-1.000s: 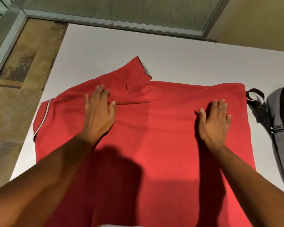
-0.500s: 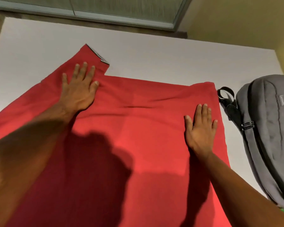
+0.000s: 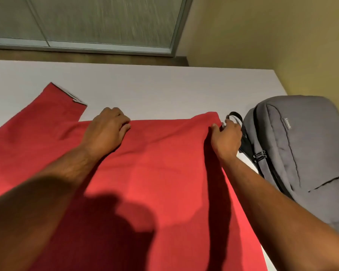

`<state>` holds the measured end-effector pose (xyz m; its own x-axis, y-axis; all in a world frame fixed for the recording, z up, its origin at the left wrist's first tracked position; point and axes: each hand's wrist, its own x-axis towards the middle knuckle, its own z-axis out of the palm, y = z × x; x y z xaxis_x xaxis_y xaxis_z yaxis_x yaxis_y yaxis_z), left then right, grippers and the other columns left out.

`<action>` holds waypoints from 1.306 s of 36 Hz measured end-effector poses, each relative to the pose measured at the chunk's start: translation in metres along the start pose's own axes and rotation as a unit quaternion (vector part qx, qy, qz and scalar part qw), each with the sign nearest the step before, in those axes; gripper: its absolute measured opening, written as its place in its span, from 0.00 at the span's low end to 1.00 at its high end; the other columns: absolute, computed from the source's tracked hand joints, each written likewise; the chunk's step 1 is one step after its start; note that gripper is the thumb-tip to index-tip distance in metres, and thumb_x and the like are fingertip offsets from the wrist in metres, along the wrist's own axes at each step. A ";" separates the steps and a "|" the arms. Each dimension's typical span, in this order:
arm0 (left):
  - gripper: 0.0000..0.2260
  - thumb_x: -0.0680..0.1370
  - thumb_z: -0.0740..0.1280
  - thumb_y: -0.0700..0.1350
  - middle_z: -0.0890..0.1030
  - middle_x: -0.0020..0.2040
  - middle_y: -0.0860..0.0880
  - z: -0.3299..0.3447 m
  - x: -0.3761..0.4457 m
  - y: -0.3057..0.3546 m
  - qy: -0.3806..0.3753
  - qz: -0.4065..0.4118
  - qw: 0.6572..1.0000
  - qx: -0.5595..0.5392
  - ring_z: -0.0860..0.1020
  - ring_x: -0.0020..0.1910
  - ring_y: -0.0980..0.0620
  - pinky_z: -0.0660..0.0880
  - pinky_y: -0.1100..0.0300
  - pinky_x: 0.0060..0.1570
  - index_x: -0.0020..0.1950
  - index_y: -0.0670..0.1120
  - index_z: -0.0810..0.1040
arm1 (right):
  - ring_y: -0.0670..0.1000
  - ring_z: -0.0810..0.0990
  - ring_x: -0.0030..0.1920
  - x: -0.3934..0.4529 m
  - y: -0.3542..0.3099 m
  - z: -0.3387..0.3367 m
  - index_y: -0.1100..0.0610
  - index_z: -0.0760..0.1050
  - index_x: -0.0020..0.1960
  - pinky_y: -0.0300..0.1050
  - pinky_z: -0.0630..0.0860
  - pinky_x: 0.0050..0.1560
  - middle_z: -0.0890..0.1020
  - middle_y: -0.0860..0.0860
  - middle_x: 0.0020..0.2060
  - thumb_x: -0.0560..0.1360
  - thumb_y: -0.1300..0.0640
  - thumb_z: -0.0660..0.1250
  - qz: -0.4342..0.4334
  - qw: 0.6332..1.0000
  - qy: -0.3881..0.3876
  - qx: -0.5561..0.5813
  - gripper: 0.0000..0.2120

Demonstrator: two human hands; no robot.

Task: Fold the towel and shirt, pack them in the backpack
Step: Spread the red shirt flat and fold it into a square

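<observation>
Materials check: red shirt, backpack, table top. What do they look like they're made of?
Shirt: looks like soft matte knit, likely cotton; it drapes and wrinkles by both hands, with a contrasting trim on the sleeve cuff.
Backpack: grey woven fabric, probably polyester; visible seams, metal-looking zip pulls.
Table: smooth, matte white, perhaps laminate; can't be sure.

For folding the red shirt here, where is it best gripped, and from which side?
Probably along its far edge, reaching over from the near side. The red shirt lies flat, and left hand and right hand already grip that free edge there.
</observation>
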<state>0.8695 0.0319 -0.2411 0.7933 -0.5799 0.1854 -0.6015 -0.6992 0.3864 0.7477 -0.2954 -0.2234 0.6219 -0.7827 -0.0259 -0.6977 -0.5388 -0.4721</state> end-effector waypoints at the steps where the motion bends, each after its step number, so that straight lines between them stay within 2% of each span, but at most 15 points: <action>1: 0.06 0.81 0.68 0.45 0.80 0.51 0.47 0.001 0.002 0.001 0.003 0.002 1.000 0.005 0.75 0.50 0.45 0.75 0.47 0.45 0.53 0.45 0.84 | 0.63 0.72 0.68 0.004 -0.003 0.000 0.62 0.74 0.67 0.58 0.69 0.64 0.75 0.60 0.65 0.81 0.47 0.66 0.007 1.000 -0.004 -0.005 0.22; 6: 0.03 0.80 0.69 0.43 0.78 0.46 0.47 0.005 0.005 -0.002 0.005 0.023 0.999 0.045 0.74 0.45 0.45 0.75 0.46 0.39 0.48 0.44 0.81 | 0.60 0.76 0.63 0.021 -0.007 0.004 0.60 0.78 0.60 0.58 0.72 0.62 0.79 0.57 0.60 0.78 0.47 0.70 0.024 1.000 0.000 0.005 0.18; 9: 0.04 0.81 0.67 0.44 0.77 0.45 0.49 0.002 0.007 -0.001 0.008 -0.005 1.000 0.023 0.74 0.45 0.46 0.75 0.45 0.41 0.47 0.47 0.79 | 0.57 0.81 0.51 0.031 -0.003 0.009 0.55 0.80 0.47 0.57 0.78 0.56 0.83 0.52 0.46 0.76 0.52 0.69 0.038 0.998 0.003 0.044 0.06; 11: 0.05 0.82 0.65 0.44 0.77 0.44 0.50 0.001 0.009 0.001 0.013 -0.028 1.000 0.000 0.73 0.45 0.47 0.74 0.47 0.42 0.47 0.48 0.78 | 0.55 0.80 0.43 0.034 -0.001 0.010 0.54 0.75 0.41 0.50 0.76 0.47 0.80 0.48 0.38 0.76 0.56 0.67 0.046 0.995 0.008 0.087 0.05; 13: 0.05 0.82 0.65 0.44 0.77 0.44 0.51 0.001 0.011 0.002 0.013 -0.040 0.999 -0.022 0.74 0.45 0.48 0.73 0.49 0.44 0.47 0.48 0.78 | 0.50 0.78 0.39 0.034 0.001 0.006 0.56 0.75 0.43 0.44 0.70 0.40 0.78 0.47 0.36 0.77 0.57 0.67 0.052 0.988 0.030 0.141 0.05; 16: 0.04 0.82 0.65 0.43 0.78 0.45 0.51 0.002 0.016 0.000 -0.006 -0.043 0.998 -0.047 0.74 0.46 0.48 0.71 0.52 0.45 0.47 0.48 0.78 | 0.44 0.74 0.35 0.033 0.005 0.001 0.54 0.73 0.44 0.44 0.68 0.41 0.76 0.44 0.35 0.77 0.57 0.67 0.057 0.973 0.070 0.211 0.04; 21: 0.03 0.83 0.63 0.43 0.78 0.45 0.52 0.002 0.024 0.000 -0.035 -0.061 0.995 -0.073 0.74 0.46 0.50 0.69 0.53 0.45 0.49 0.48 0.75 | 0.45 0.76 0.37 0.035 0.014 0.002 0.55 0.74 0.49 0.44 0.71 0.44 0.77 0.44 0.37 0.78 0.58 0.67 0.032 0.978 0.056 0.198 0.02; 25: 0.03 0.84 0.61 0.42 0.78 0.44 0.51 0.002 0.029 -0.002 -0.062 -0.069 0.991 -0.094 0.75 0.43 0.49 0.69 0.53 0.42 0.52 0.48 0.73 | 0.49 0.79 0.41 0.040 0.013 0.004 0.53 0.76 0.52 0.46 0.75 0.46 0.79 0.44 0.39 0.76 0.61 0.64 0.011 0.986 0.030 0.164 0.07; 28: 0.03 0.85 0.60 0.43 0.77 0.44 0.51 0.005 0.030 -0.004 -0.074 -0.064 0.990 -0.100 0.75 0.44 0.49 0.69 0.52 0.43 0.52 0.49 0.72 | 0.47 0.81 0.44 0.045 0.009 0.005 0.53 0.79 0.51 0.45 0.76 0.47 0.81 0.46 0.42 0.77 0.56 0.69 0.004 0.986 0.017 0.164 0.04; 30: 0.03 0.84 0.61 0.47 0.77 0.45 0.53 0.005 0.030 -0.005 -0.071 -0.053 0.990 -0.106 0.74 0.45 0.50 0.70 0.52 0.44 0.53 0.50 0.72 | 0.49 0.81 0.45 0.049 0.007 0.007 0.53 0.79 0.51 0.46 0.77 0.47 0.82 0.47 0.43 0.76 0.51 0.72 -0.008 0.987 0.014 0.160 0.07; 33: 0.04 0.83 0.65 0.51 0.77 0.46 0.55 0.005 0.030 -0.006 -0.065 -0.024 0.993 -0.100 0.74 0.46 0.53 0.72 0.52 0.45 0.53 0.52 0.75 | 0.50 0.80 0.46 0.054 0.005 0.008 0.54 0.80 0.55 0.45 0.74 0.46 0.82 0.49 0.45 0.76 0.50 0.72 -0.026 0.992 0.005 0.123 0.11; 37: 0.03 0.82 0.66 0.47 0.74 0.46 0.52 0.009 0.028 -0.008 -0.041 -0.007 0.997 -0.064 0.75 0.43 0.50 0.75 0.50 0.44 0.50 0.50 0.77 | 0.49 0.80 0.47 0.057 0.003 0.010 0.56 0.81 0.58 0.43 0.72 0.48 0.82 0.49 0.48 0.78 0.54 0.71 -0.036 0.996 -0.002 0.077 0.10; 40: 0.04 0.82 0.66 0.45 0.76 0.46 0.51 0.009 0.030 -0.008 -0.010 -0.015 0.997 -0.071 0.76 0.45 0.49 0.74 0.50 0.45 0.49 0.48 0.79 | 0.50 0.81 0.46 0.058 0.002 0.010 0.57 0.82 0.53 0.42 0.70 0.45 0.83 0.50 0.46 0.79 0.59 0.68 -0.034 0.998 0.014 0.049 0.05; 44: 0.04 0.83 0.64 0.44 0.78 0.46 0.51 0.010 0.034 -0.008 -0.011 -0.034 0.996 -0.087 0.76 0.45 0.49 0.72 0.52 0.46 0.49 0.48 0.77 | 0.52 0.81 0.47 0.055 0.003 0.012 0.56 0.80 0.50 0.47 0.75 0.48 0.83 0.51 0.47 0.80 0.60 0.67 -0.047 0.996 0.054 0.045 0.04; 47: 0.04 0.84 0.63 0.45 0.78 0.46 0.51 0.011 0.036 -0.010 -0.017 -0.057 0.994 -0.092 0.76 0.44 0.50 0.70 0.54 0.46 0.50 0.48 0.75 | 0.52 0.76 0.47 0.050 0.002 0.009 0.56 0.78 0.50 0.47 0.71 0.48 0.79 0.52 0.50 0.81 0.61 0.65 -0.055 0.993 0.089 0.053 0.03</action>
<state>0.9028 0.0136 -0.2480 0.8497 -0.5176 0.1005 -0.4775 -0.6746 0.5629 0.7808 -0.3325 -0.2332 0.6130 -0.7684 0.1838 -0.5818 -0.5964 -0.5529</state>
